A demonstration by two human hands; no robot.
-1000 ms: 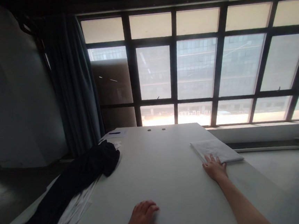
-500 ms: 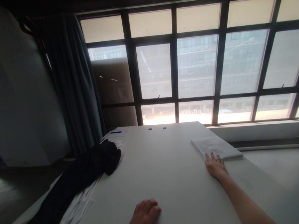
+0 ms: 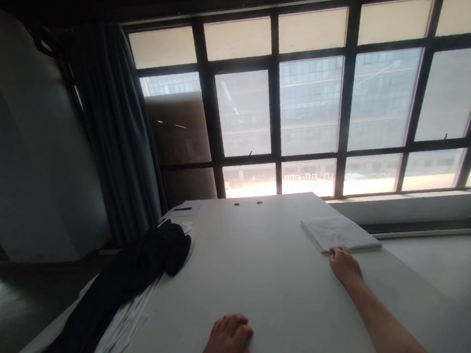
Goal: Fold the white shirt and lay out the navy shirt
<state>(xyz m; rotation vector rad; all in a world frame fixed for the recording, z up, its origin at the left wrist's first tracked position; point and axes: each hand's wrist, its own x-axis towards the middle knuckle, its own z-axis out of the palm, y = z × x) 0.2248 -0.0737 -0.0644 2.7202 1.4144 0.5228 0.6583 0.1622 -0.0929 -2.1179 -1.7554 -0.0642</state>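
Slid back a little from the folded white cloth (image 3: 340,233), the right hand (image 3: 345,264) now touches only its near edge with the fingertips, open and holding nothing. The cloth lies flat on the white bench (image 3: 277,268). The left hand (image 3: 229,343) rests open on the bench, well apart from the cloth, its fingers close together. Further left lies a black garment (image 3: 146,256) over white sheets (image 3: 124,320) (a blue pen (image 3: 183,209) sits on a paper (image 3: 185,210) at the far corner).
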